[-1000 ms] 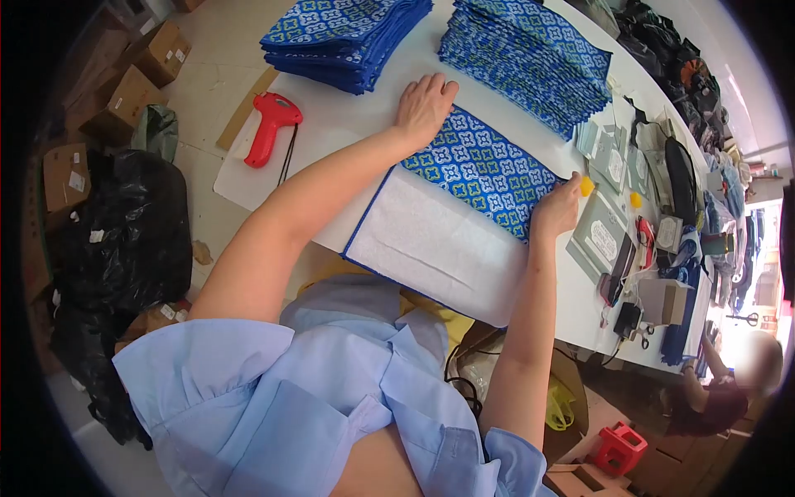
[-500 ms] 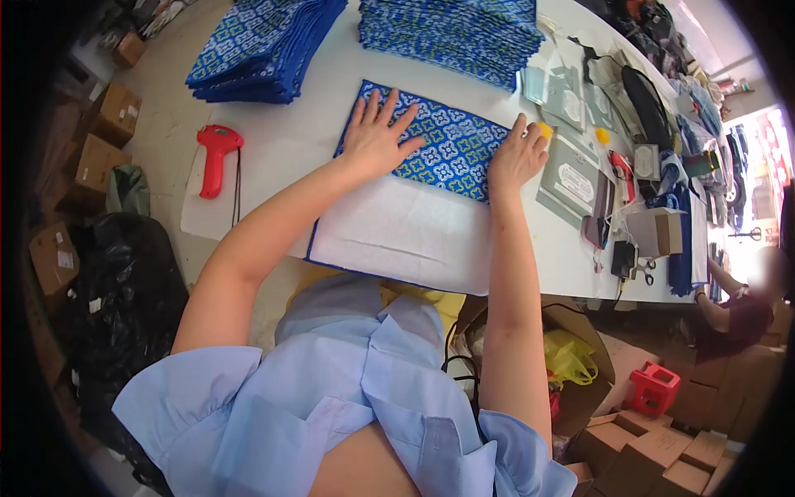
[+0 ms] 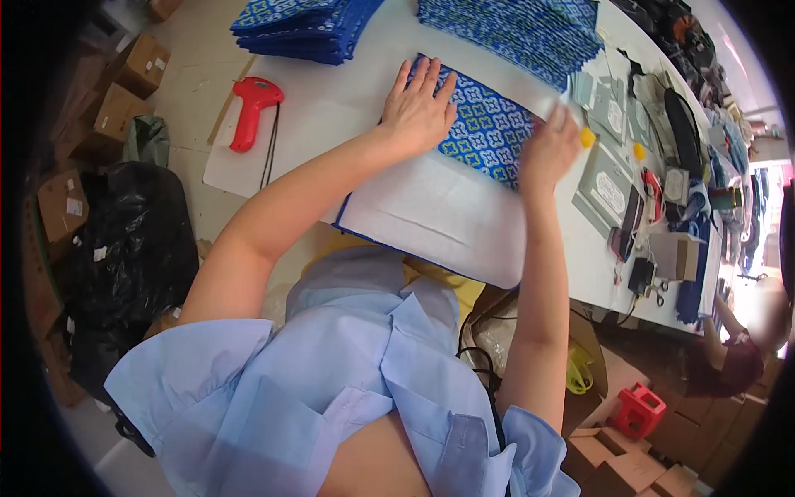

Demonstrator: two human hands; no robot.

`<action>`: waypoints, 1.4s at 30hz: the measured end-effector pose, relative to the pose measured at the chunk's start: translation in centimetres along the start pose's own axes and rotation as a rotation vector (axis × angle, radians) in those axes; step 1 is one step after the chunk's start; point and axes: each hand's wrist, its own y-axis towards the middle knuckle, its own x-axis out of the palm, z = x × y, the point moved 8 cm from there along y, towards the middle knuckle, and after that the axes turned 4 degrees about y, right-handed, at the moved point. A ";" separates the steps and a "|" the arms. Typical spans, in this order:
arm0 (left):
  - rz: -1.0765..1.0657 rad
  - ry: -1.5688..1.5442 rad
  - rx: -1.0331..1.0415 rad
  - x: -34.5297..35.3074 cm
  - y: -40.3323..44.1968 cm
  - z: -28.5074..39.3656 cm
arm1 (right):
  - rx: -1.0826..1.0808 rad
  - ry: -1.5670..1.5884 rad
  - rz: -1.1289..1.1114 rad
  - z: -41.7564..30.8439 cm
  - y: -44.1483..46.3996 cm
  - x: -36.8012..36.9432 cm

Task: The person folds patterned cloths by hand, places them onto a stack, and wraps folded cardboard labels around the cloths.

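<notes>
In front of me lies a partly folded fabric piece, its far part showing a blue, white and yellow-green pattern and its near part a plain white side with blue edging. My left hand rests on the far left of the patterned part, fingers stretched out and holding nothing. At the right edge of the same fabric is my right hand, its fingers smeared by motion, so whether they grip the edge is unclear. Behind are a stack of patterned fabric pieces and a second folded stack on the left.
On the white table a red tagging gun lies at left. Grey labelled packets, scissors and a small cardboard box are at right. A black bag stands left, cardboard boxes lower right. Another person is far right.
The view has shifted, so the table things appear farther right and higher. My left hand stays flat on the fabric; my right hand, clear before with fingers spread, is now blurred at the fabric's right edge.
</notes>
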 end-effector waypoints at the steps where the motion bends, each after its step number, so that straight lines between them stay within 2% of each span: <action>1: -0.010 -0.017 -0.001 -0.4 -0.2 0.7 | -0.069 0.051 -0.086 -2.4 -0.4 0.0; 3: -0.001 -0.057 0.025 0.4 -0.9 1.6 | -0.156 0.096 -0.232 -6.8 -2.5 0.7; 5: 0.065 -0.102 0.036 1.9 -1.8 1.1 | -0.175 0.088 -0.291 -7.1 -4.7 1.5; 7: 0.064 -0.118 0.041 1.7 -1.8 0.9 | -0.146 0.096 -0.393 -5.0 -6.6 2.4; 9: 0.058 -0.135 0.036 1.3 -2.1 0.7 | -0.067 -0.029 -0.548 -0.1 -7.1 1.8; 10: 0.060 -0.135 0.021 1.3 -2.1 0.7 | 0.006 -0.165 -0.599 2.9 -7.9 1.7; 11: 0.056 -0.141 0.035 1.3 -2.2 0.7 | 0.114 -0.155 -0.617 5.6 -8.3 1.2; 12: 0.052 -0.145 0.049 1.3 -2.2 0.7 | 0.096 -0.149 -0.617 6.3 -8.8 1.0; 14: 0.057 -0.141 0.039 1.1 -2.3 0.5 | 0.158 -0.100 -0.403 7.7 -8.7 -0.9; 17: 0.072 -0.300 0.206 0.0 -2.8 1.4 | 0.153 -0.023 -0.306 5.9 -7.5 -4.2; 18: 0.073 -0.299 0.211 -0.5 -3.2 1.3 | 0.157 -0.024 -0.304 5.5 -7.2 -4.6; 20: -0.002 -0.329 0.338 -0.9 -4.0 2.4 | 0.427 0.189 -0.424 6.5 -7.9 -4.2; 24: -0.019 -0.312 0.391 -0.4 -4.5 3.1 | 0.470 0.142 -0.453 5.9 -7.7 -4.7; 25: -0.019 -0.311 0.398 -0.4 -4.4 3.2 | 0.426 0.148 -0.428 5.8 -7.7 -4.7; 30: 0.012 -0.285 0.260 -0.8 -4.5 1.9 | 0.390 0.346 -0.311 5.8 -8.1 -4.6; 32: -0.007 -0.270 0.188 -0.8 -4.9 1.0 | 0.552 0.439 -0.304 6.3 -8.7 -4.8; 34: -0.026 -0.245 0.103 -0.7 -5.4 -0.5 | 0.536 0.447 -0.344 6.4 -9.3 -4.3; 36: 0.026 -0.284 0.140 -0.8 -6.0 -0.6 | 0.480 0.303 -0.347 6.1 -9.3 -4.7; 42: 0.043 -0.288 0.066 -0.8 -6.1 -1.0 | 0.474 0.378 -0.325 5.3 -9.2 -5.0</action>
